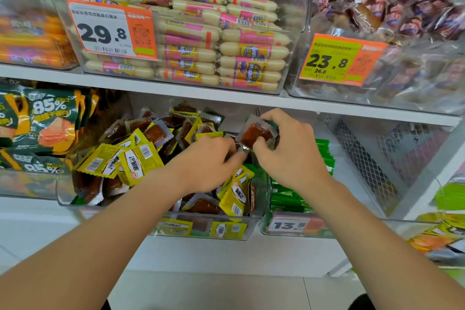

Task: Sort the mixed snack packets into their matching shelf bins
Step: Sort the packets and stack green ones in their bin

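A clear bin (161,228) on the lower shelf holds several yellow snack packets (139,162) mixed with green-edged ones. My right hand (294,156) grips a small stack of green-edged packets (255,134) showing red-brown filling, held above the bin's right side. My left hand (210,162) reaches into the pile and pinches the lower corner of that stack; its fingertips are partly hidden. To the right stands a bin of green packets (324,156) with a 13.5 price tag (289,225).
Above, a bin of white sausages (226,53) carries a 29.8 tag; a bin of dark wrapped snacks (402,20) shows 23.8. Green 85% bags (42,121) fill the lower left. A wire mesh divider (364,158) stands at the right. The white shelf edge (226,99) overhangs the bins.
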`<state>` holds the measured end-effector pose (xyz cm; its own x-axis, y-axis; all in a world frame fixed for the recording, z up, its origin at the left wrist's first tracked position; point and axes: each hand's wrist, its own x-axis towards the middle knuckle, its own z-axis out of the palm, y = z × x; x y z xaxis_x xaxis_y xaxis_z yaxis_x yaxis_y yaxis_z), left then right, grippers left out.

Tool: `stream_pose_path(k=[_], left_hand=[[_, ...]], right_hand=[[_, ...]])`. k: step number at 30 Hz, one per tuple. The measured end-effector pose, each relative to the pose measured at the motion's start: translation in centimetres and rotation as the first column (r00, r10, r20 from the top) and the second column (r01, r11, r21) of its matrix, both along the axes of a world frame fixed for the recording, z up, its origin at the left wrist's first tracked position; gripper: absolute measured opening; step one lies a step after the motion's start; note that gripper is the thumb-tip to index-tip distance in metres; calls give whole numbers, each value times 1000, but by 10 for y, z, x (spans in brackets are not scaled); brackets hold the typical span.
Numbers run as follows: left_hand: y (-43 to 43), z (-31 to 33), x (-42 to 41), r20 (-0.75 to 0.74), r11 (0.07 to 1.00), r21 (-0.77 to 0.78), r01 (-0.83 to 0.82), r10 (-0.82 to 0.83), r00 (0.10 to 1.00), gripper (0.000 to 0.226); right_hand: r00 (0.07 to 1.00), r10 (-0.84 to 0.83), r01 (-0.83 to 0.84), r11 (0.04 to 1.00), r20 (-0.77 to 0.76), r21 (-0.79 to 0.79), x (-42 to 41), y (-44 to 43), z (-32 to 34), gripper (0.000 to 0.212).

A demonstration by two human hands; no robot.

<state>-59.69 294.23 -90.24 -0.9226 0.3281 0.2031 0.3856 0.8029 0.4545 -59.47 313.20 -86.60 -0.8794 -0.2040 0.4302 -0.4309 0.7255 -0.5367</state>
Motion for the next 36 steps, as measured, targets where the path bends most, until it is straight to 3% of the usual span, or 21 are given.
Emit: stream_pose_path(k=[2, 5, 8, 11, 13, 15, 18, 20, 23, 25, 28, 30, 32, 34, 35, 36], left_hand=[[6, 1, -4, 102, 998, -63, 0, 7, 995, 37], [6, 4, -10, 228, 995, -85, 54, -33, 973, 19], [-3, 7, -10, 160, 999, -50, 15, -7, 987, 17], [-12, 13, -7, -28, 979, 37, -200, 201, 979, 17], [-17, 19, 1, -80, 932, 196, -304, 324, 943, 14], [-20, 23, 9, 77, 822, 468, -325, 329, 941, 13], [-13, 28, 28, 394, 499, 775, -387, 97, 914, 17], [-7, 31, 35, 477, 336, 826, -453, 14, 879, 24], [-7, 34, 38, 561, 154, 821, -550, -34, 827, 34], [-8, 38, 41, 593, 54, 804, -592, -135, 794, 39], [-8, 43, 47, 573, 93, 818, -568, -232, 786, 37], [-7, 44, 47, 551, 140, 835, -533, -237, 800, 33], [-4, 45, 46, 530, 150, 848, -508, -235, 815, 31], [0, 44, 45, 508, 190, 860, -474, -224, 832, 31], [3, 44, 44, 508, 271, 848, -456, -166, 845, 31], [3, 42, 43, 504, 411, 798, -441, -53, 862, 31]], right_hand=[[1000, 10, -10, 1000, 11, -7, 1, 0, 0, 24], [1000, 21, -21, 1000, 4, -23, 3, 1, -1, 24], [999, 45, -46, 998, -24, -36, 3, 6, -2, 25], [997, 60, -62, 997, -50, -43, 3, 11, -3, 25], [989, 46, -59, 994, -138, -88, 5, 10, -4, 25], [962, 27, -69, 987, -271, -148, 10, 4, -4, 24], [923, 128, -166, 983, -363, -75, 14, -10, -9, 25], [936, 230, -231, 973, -265, 30, 17, -19, -14, 35], [956, 275, -270, 961, -97, 67, 21, -26, -18, 54], [961, 253, -254, 967, -115, -2, 22, -28, -19, 44], [975, 172, -193, 971, -142, -145, 20, -28, -18, 25], [980, 157, -177, 967, -120, -181, 21, -28, -16, 41], [974, 228, -218, 952, 20, -215, 24, -28, -12, 71], [932, 325, -293, 935, 158, -198, 28, -28, -10, 78], [920, 348, -316, 931, 182, -182, 29, -26, -9, 71], [922, 342, -312, 934, 180, -175, 29, -22, -7, 61]])
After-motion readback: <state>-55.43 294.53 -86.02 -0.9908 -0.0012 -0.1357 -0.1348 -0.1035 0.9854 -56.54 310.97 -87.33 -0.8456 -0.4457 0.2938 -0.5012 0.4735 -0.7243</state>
